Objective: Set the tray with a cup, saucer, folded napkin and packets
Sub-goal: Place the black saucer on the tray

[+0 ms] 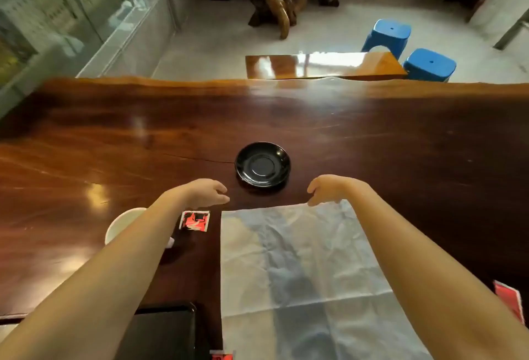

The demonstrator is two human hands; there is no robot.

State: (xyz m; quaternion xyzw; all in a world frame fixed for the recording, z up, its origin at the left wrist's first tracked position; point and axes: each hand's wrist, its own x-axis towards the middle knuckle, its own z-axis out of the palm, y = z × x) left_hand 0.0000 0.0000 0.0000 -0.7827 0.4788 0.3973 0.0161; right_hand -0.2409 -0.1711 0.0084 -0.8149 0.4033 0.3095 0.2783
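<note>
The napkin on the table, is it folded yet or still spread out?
Spread out. The napkin lies flat as one large sheet on the table, only crease lines showing; the right hand touches its far edge.

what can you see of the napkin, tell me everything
The napkin is a thin, pale, whitish sheet, slightly see-through and creased. It lies unfolded and flat on the dark wooden table, reaching out of view at the near edge. Fold lines divide it into panels. The right hand has its fingers at the far right corner; the left hand hovers off the far left corner, not touching. The right forearm crosses above it.
</note>
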